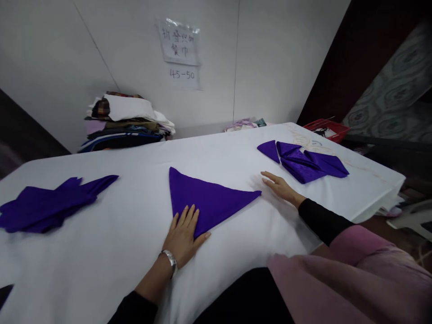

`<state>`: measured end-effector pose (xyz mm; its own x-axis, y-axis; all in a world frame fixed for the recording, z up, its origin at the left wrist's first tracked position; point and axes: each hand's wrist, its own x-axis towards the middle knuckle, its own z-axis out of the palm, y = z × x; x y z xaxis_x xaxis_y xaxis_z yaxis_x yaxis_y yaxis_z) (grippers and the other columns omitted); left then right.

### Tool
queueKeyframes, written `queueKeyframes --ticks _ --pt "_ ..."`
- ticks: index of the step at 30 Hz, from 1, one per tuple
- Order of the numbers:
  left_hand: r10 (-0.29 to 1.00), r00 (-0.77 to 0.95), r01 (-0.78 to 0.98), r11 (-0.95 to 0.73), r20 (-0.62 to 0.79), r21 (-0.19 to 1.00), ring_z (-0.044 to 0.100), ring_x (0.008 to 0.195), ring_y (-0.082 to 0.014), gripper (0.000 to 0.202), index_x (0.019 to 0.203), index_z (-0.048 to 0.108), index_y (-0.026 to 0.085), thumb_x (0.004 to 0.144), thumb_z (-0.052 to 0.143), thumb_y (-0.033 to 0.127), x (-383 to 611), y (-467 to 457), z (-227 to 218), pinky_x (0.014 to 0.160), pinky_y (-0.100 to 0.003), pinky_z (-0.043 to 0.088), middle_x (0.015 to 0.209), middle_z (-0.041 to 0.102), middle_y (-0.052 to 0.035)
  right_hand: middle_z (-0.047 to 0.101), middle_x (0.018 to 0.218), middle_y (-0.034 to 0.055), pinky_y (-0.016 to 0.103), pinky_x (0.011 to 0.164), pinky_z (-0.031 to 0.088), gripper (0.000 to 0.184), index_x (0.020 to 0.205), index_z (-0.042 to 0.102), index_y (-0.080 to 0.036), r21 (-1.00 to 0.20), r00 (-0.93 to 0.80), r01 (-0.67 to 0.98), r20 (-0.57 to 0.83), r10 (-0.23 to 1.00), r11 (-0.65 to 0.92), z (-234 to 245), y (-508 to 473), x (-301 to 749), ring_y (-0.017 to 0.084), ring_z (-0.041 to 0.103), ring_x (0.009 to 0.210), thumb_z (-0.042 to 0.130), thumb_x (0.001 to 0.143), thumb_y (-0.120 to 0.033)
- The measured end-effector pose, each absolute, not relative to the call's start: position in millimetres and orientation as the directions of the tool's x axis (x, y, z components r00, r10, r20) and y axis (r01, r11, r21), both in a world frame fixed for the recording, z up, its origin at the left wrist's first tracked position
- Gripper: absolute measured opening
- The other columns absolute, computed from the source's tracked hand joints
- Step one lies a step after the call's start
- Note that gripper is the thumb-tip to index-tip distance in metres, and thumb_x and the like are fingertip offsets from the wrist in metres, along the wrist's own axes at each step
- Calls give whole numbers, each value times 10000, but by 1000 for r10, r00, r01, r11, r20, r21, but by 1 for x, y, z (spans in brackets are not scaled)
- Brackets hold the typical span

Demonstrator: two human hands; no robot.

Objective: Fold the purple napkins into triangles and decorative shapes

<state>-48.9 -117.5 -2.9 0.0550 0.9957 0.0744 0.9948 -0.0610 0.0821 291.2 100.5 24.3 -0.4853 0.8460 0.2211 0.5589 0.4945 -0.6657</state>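
Observation:
A purple cloth napkin [211,198], folded into a triangle, lies flat on the white tablecloth [135,261] in front of me. My left hand [184,234] rests on its near left corner, fingers outstretched over the fabric and thumb on the tablecloth. Just beyond the triangle's right tip is my right hand [281,186], apart from the cloth, with its fingers extended and nothing held. Farther right, folded purple napkins [303,162] lie loosely. On the left, a heap of purple cloth [54,202] is spread out in overlapping pieces.
A stack of folded clothes [124,119] stands against the wall behind the table. More fabric [245,124] lies at the table's back edge. A red basket [327,129] is beyond the far right corner. Handwritten paper signs [180,49] hang on the wall.

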Motion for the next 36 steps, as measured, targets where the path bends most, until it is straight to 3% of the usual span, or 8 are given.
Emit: queueKeyframes --ticks 2,6,11,15,24,31,36 --pt "995 62 994 -69 83 80 196 1379 -292 796 1411 302 111 829 326 654 -50 -117 -5 1104 -501 189 1483 283 -128 527 1319 79 457 1066 315 458 1210 578 -240 -630 -603 458 297 740 627 23 90 294 241 352 1311 474 867 -526" --pt "991 75 993 -84 110 79 200 1378 -290 777 1413 299 123 834 340 638 -53 -117 -9 1103 -498 195 1482 290 -125 527 1313 96 462 1031 360 326 1170 602 -235 -459 -746 366 375 550 809 18 75 290 229 335 1320 448 916 -367" --pt "987 88 991 -101 137 93 211 1375 -287 748 1419 286 150 844 341 625 -55 -117 -10 1095 -514 213 1479 296 -120 565 1265 117 477 1031 337 288 1078 653 -197 -213 -810 423 346 473 881 21 74 278 249 367 1297 418 931 -277" --pt "989 84 991 -96 125 93 211 1375 -282 742 1417 294 159 842 348 626 -54 -118 -9 1098 -508 212 1478 296 -114 579 1257 74 516 1045 285 328 1084 654 -237 -114 -816 485 299 495 867 25 78 273 248 369 1298 355 954 -260" --pt "991 85 991 -95 105 96 210 1376 -282 736 1403 328 157 843 335 634 -51 -119 -4 1094 -512 215 1479 293 -114 499 1347 91 488 1032 302 414 1278 524 -174 -41 -863 478 166 478 877 12 78 284 262 297 1336 307 928 -135" --pt "986 76 990 -93 148 110 197 1380 -287 705 1402 328 182 848 355 617 -51 -122 -1 1093 -526 198 1481 297 -108 407 1415 107 463 1032 338 463 1343 439 -148 -91 -868 474 116 482 876 8 74 290 239 301 1337 293 905 -113" --pt "982 110 984 -129 155 121 168 1387 -280 676 1409 307 188 868 349 590 -47 -128 7 1103 -535 158 1491 279 -101 386 1421 143 543 1067 245 501 1372 390 -137 -64 -792 585 171 586 809 11 65 282 265 272 1346 312 878 -123"
